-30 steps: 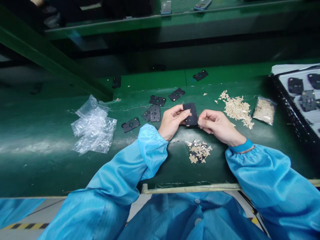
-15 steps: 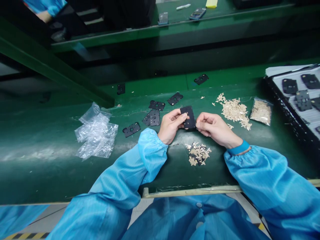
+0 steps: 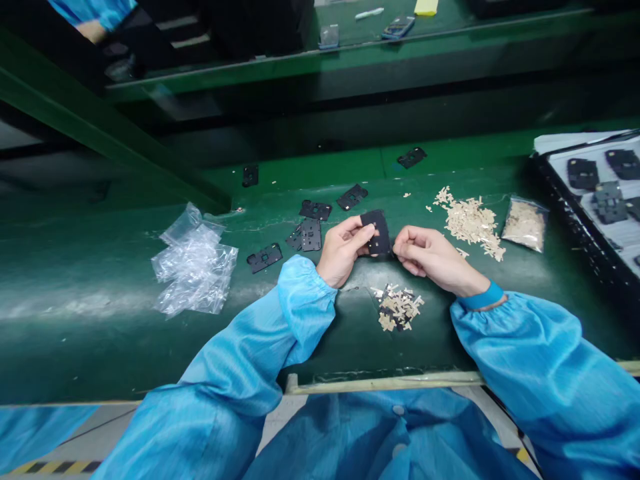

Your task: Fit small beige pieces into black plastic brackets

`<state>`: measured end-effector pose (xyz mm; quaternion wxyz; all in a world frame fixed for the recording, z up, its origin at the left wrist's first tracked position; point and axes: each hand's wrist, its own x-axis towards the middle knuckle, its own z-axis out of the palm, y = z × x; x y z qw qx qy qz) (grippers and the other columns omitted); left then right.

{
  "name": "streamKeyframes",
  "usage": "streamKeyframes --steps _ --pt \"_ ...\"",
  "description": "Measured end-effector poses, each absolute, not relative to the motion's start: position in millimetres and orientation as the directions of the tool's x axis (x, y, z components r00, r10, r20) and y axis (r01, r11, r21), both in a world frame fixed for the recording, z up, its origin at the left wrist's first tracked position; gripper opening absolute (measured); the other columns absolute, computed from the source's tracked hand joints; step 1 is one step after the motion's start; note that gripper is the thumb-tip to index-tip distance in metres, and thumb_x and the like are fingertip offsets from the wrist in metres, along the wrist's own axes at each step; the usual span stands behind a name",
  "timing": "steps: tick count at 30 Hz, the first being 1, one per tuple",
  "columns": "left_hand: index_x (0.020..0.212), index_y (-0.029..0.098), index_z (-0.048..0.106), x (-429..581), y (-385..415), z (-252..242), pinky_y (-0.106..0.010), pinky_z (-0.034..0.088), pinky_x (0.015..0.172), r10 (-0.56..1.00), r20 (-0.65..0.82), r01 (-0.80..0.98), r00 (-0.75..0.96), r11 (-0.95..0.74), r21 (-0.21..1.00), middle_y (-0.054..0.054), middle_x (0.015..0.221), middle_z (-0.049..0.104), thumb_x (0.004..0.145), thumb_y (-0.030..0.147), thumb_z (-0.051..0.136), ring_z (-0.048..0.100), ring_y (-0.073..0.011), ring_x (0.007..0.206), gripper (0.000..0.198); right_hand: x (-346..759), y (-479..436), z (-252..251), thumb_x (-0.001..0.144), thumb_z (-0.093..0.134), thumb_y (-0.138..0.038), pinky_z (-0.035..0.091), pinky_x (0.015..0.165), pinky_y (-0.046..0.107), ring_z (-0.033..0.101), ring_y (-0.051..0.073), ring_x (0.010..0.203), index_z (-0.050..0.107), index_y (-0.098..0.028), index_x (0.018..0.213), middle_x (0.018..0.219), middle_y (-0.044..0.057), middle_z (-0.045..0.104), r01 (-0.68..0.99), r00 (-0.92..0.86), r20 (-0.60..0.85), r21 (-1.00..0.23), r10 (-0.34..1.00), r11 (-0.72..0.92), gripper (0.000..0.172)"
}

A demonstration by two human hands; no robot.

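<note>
My left hand (image 3: 343, 250) pinches a black perforated plate (image 3: 380, 233) by its left side, thumb on top. My right hand (image 3: 430, 253) is to the right, its thumb and fingertips pinched together at the plate's lower right edge. Anything between those fingertips is hidden. Below the hands lies a small heap of beige strips mixed with dark bits (image 3: 397, 308). A larger heap of beige strips (image 3: 470, 223) is to the right of my right hand, and a clear bag of similar pieces (image 3: 525, 225) lies beyond it.
Several black plates (image 3: 310, 235) lie loose on the green bench (image 3: 150, 327) left of my hands, near a crumpled clear plastic bag (image 3: 195, 263). A black-rimmed tray (image 3: 555, 200) holds more plates at the right. A co-worker's blue sleeve (image 3: 90, 10) shows at the top left.
My view has tilted upward, showing more of the far shelf. The black plate has turned slightly in my left hand, and both hands stay close to it.
</note>
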<state>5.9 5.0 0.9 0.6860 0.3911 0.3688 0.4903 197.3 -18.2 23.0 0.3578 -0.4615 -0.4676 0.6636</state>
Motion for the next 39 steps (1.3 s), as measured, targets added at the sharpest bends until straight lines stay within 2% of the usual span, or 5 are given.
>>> streamKeyframes --steps 8,15,24,28,39 --pt "0.085 0.016 0.070 7 5 1 -0.020 0.056 0.056 0.964 -0.106 -0.392 0.246 0.199 0.898 0.000 0.078 0.069 0.076 0.044 0.086 0.064 -0.0095 0.064 0.034 191 -22 18 0.094 0.070 -0.044 0.029 0.045 0.022 0.043 0.006 0.049 0.058 -0.020 0.085 0.065 -0.005 0.054 -0.127 -0.357 -0.167 -0.966 0.919 -0.225 0.029" --pt "0.088 0.015 0.072 10 2 4 -0.018 0.053 0.054 0.945 -0.174 -0.460 0.279 0.290 0.839 0.001 0.077 0.067 0.071 0.043 0.090 0.062 -0.0079 0.063 0.037 184 -25 19 0.087 0.080 -0.041 0.031 0.046 0.020 0.045 0.005 0.045 0.050 -0.022 0.082 0.067 -0.007 0.058 -0.395 -0.487 -0.194 -0.821 0.852 -0.413 0.036" --pt "0.090 0.017 0.066 10 4 5 -0.021 0.059 0.063 0.961 -0.188 -0.500 0.203 0.267 0.824 0.001 0.085 0.069 0.069 0.043 0.091 0.067 -0.0098 0.073 0.042 188 -19 14 0.094 0.071 -0.046 0.036 0.041 0.019 0.053 0.007 0.048 0.065 -0.019 0.087 0.071 -0.003 0.062 -0.283 -0.247 -0.159 -0.931 0.956 -0.228 0.028" --pt "0.096 0.019 0.063 11 5 4 -0.021 0.060 0.068 0.977 -0.168 -0.517 0.129 0.211 0.830 0.001 0.091 0.071 0.066 0.037 0.093 0.069 -0.0105 0.080 0.046 192 -18 14 0.096 0.068 -0.047 0.034 0.038 0.020 0.049 0.007 0.044 0.066 -0.018 0.084 0.066 -0.002 0.060 -0.252 -0.246 -0.202 -0.931 0.948 -0.263 0.031" --pt "0.096 0.020 0.057 12 5 1 -0.021 0.061 0.068 0.982 -0.143 -0.469 0.120 0.183 0.864 0.002 0.091 0.070 0.065 0.039 0.094 0.069 -0.0110 0.081 0.052 193 -18 20 0.089 0.075 -0.035 0.027 0.039 0.022 0.045 0.006 0.043 0.063 -0.018 0.079 0.065 -0.003 0.058 -0.377 -0.281 -0.225 -0.868 0.933 -0.323 0.023"
